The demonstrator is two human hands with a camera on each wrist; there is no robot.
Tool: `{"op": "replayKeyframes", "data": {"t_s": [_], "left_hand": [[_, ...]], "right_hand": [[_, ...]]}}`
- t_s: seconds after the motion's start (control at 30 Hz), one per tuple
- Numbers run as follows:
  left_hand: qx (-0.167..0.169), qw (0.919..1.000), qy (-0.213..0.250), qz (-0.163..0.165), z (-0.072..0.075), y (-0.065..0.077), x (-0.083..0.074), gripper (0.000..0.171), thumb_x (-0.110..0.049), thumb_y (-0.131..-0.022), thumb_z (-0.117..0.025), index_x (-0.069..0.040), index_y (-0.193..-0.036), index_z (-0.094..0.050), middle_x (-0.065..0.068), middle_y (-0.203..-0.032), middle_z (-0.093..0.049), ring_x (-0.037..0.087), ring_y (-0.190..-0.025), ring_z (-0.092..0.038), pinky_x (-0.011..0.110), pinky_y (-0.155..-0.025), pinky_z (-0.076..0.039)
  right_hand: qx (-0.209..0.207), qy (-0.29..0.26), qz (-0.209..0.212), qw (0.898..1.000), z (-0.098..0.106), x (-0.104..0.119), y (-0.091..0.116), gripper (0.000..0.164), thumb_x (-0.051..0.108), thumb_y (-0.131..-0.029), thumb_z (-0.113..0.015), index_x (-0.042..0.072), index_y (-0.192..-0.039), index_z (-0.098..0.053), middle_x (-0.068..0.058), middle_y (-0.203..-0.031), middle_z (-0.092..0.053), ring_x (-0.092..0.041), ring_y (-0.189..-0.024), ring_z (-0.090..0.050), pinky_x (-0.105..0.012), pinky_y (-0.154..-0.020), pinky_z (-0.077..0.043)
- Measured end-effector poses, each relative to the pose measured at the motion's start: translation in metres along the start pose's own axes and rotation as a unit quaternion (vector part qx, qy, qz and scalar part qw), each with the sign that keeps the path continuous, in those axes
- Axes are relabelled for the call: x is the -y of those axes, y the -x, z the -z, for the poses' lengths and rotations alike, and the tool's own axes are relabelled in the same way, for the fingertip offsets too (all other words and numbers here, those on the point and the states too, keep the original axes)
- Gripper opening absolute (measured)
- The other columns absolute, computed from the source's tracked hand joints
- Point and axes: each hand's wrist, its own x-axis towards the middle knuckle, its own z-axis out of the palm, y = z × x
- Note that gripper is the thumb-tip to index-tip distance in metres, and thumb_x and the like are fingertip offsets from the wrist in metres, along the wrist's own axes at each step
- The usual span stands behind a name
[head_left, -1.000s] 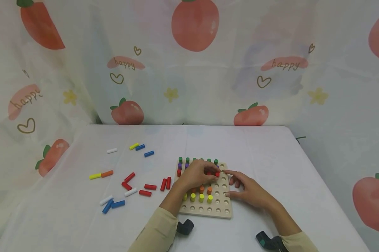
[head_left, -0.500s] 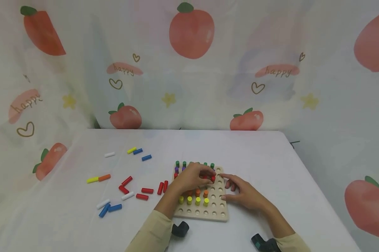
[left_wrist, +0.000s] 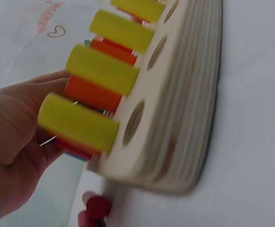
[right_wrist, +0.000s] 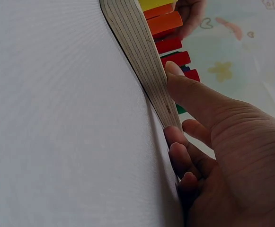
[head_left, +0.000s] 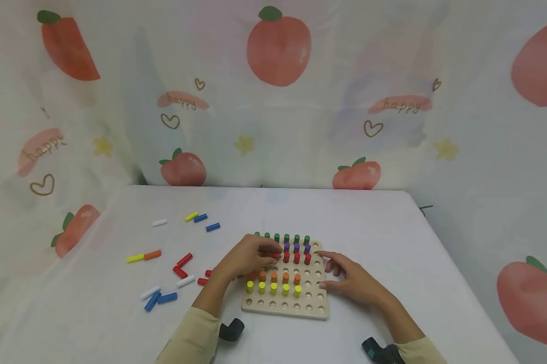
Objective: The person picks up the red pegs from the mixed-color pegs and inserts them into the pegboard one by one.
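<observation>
A wooden pegboard [head_left: 284, 305] on the white table holds rows of green, purple, red, orange and yellow pegs. My left hand [head_left: 246, 257] is over the board's left part, its fingers bent loosely near a red peg [head_left: 275, 257]; no held peg is visible between them. Behind the yellow pegs [left_wrist: 102, 71], the left wrist view shows part of this hand [left_wrist: 19, 123], its fingertips hidden. Along the board's right edge, my right hand [head_left: 357, 277] touches it with thumb and index finger. In the right wrist view its thumb [right_wrist: 199, 97] lies against the board's layered side [right_wrist: 142, 56].
Loose red pegs [head_left: 184, 260], blue pegs [head_left: 167, 298] and white pegs [head_left: 185, 281] lie left of the board. A yellow peg [head_left: 135, 258] and an orange peg [head_left: 152, 255] lie end to end. Farther back are more blue pegs [head_left: 213, 227]. A patterned curtain [head_left: 282, 131] hangs behind.
My left hand has moved left from the right end of the red row, uncovering upright red and purple pegs. My right hand stays at the board's edge. The head view has shifted slightly.
</observation>
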Motion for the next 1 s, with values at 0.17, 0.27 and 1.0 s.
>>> {"op": "replayKeyframes", "data": {"t_s": [0.17, 0.27, 1.0], "left_hand": [[-0.016, 0.9999, 0.002, 0.001, 0.009, 0.009, 0.009, 0.027, -0.014, -0.092, -0.081, -0.018, -0.119, -0.077, -0.013, -0.107, -0.072, 0.008, -0.100, -0.065, 0.030, -0.092, -0.054], [-0.025, 0.9995, 0.013, 0.009, 0.012, 0.014, 0.013, 0.028, -0.014, -0.092, -0.081, -0.018, -0.119, -0.077, -0.011, -0.109, -0.073, 0.011, -0.106, -0.066, 0.036, -0.096, -0.054], [-0.092, 0.9912, 0.028, 0.091, 0.046, 0.064, 0.056, 0.022, -0.011, -0.093, -0.079, -0.019, -0.113, -0.077, -0.010, -0.107, -0.073, 0.018, -0.109, -0.068, 0.036, -0.092, -0.057]], "right_hand": [[0.000, 0.002, -0.004, 1.000, 0.001, -0.003, -0.001, 0.076, 0.037, -0.086, -0.086, 0.015, -0.150, -0.052, 0.001, -0.105, -0.055, -0.019, -0.093, -0.050, -0.030, -0.075, -0.041], [-0.001, 0.005, -0.013, 1.000, 0.000, -0.005, -0.002, 0.076, 0.039, -0.085, -0.086, 0.017, -0.150, -0.052, 0.002, -0.105, -0.055, -0.019, -0.093, -0.050, -0.030, -0.074, -0.041], [0.010, 0.008, 0.007, 1.000, 0.002, -0.005, -0.008, 0.077, 0.038, -0.085, -0.086, 0.015, -0.150, -0.051, 0.000, -0.105, -0.055, -0.021, -0.095, -0.050, -0.030, -0.074, -0.041]]}}
